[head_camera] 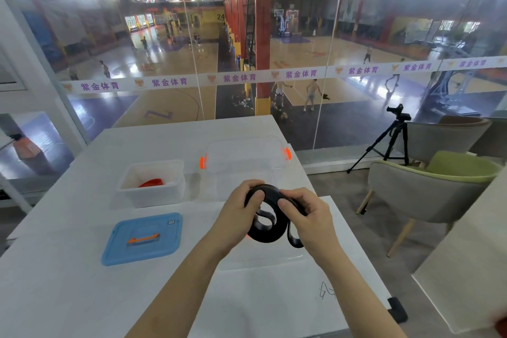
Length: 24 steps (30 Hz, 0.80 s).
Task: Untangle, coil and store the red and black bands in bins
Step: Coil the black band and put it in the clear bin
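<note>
Above the white table point(68, 269), both hands grip a flat black rubber band point(270, 228) gathered into loose loops. Left hand point(236, 217) and right hand point(310, 221) each pinch its top, thumbs pressed on. A red band point(151, 182) lies in the small white plastic bin point(153, 195), behind a blue lid point(142, 239) and left of a clear tub point(244, 162).
</note>
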Tool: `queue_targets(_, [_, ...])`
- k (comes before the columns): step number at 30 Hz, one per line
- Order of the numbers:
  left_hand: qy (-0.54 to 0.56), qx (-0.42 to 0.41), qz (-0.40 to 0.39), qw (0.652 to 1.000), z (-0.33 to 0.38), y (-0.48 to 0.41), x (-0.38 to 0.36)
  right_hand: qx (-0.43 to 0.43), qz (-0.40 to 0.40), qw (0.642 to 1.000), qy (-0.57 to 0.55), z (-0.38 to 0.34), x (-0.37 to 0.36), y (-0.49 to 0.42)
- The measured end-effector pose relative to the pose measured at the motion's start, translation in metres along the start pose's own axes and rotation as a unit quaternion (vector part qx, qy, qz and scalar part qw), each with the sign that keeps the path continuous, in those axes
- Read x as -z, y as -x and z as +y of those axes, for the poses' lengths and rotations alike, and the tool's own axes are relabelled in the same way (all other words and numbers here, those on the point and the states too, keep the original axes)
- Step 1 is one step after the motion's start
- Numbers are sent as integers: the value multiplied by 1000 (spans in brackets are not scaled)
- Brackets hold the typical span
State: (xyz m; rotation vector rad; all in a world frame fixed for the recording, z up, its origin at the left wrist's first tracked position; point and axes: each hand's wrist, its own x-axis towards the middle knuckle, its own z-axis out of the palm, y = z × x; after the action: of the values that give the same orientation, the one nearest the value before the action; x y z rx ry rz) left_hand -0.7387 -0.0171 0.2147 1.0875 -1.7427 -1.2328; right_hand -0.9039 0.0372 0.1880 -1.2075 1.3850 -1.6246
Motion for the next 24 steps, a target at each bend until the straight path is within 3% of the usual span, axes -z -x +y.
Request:
queue_targets(4, [145, 51, 92, 984, -15, -5, -3, -9, 18, 999, -26, -1, -19, -8])
queue_targets(7, [292, 107, 147, 939, -21, -12, 2, -7, 19, 999, -32, 3, -35, -11])
queue_targets(11, [349, 123, 186, 910, -29, -26, 23, -6, 0, 1000, -4, 7, -60, -16])
queue_targets(18, [187, 99, 70, 975, -47, -43, 88, -65, 6, 997, -41, 8, -87, -48])
queue_targets(24, [28, 50, -54, 997, -48, -67, 144, -77, -61, 995, 2, 5, -108, -77])
